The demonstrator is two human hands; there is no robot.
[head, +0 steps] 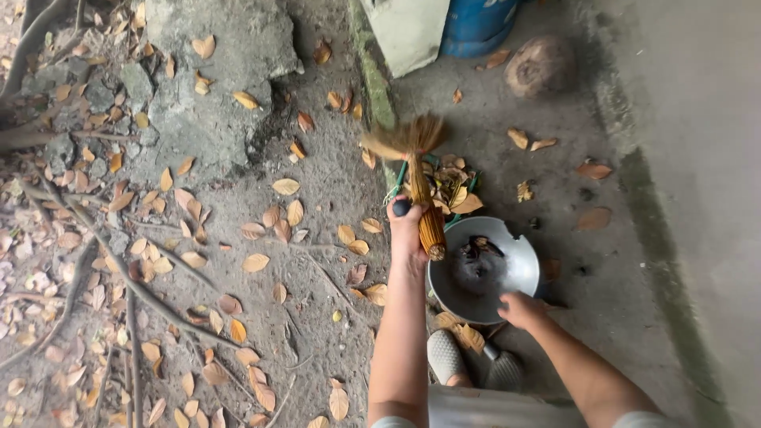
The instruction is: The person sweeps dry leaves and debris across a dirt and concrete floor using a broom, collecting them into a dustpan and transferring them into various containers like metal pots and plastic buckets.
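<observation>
My left hand (408, 226) grips the handle of a short straw hand broom (420, 178), whose bristles fan out over a green dustpan (444, 186) heaped with dry leaves. My right hand (521, 307) holds the near rim of a round grey metal basin (519, 265) that rests on the concrete. Dark debris lies inside the basin. My feet in grey sandals (445, 355) show below it.
Dry brown leaves and thin branches (135, 285) litter the dirt ground on the left. Rocks (210, 79) lie at the upper left. A blue barrel (476, 24), a white sack (406, 32) and a coconut husk (541, 67) sit at the top. A concrete slab extends to the right.
</observation>
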